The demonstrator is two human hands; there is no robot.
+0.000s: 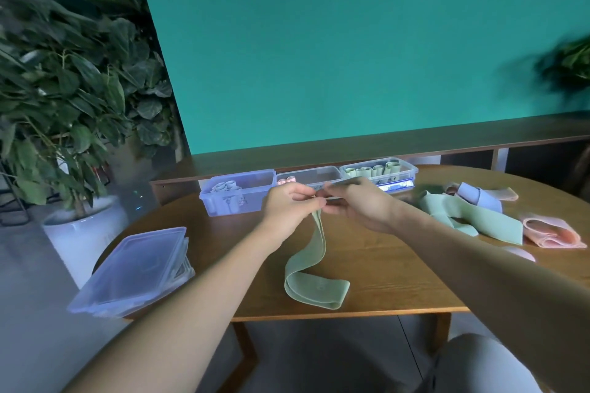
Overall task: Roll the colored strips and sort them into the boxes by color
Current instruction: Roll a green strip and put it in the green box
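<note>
Both hands [319,201] pinching green strip [314,271] top, rest hanging below

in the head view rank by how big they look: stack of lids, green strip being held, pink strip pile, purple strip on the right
1. Stack of lids, though it is nearest the camera.
2. Green strip, pinched by the left hand and right hand.
3. Pink pile and purple strip look alike; not ranked.

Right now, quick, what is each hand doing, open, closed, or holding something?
Left hand: closed, pinching the top end of the green strip.
Right hand: closed, pinching the same end of the green strip.
</note>
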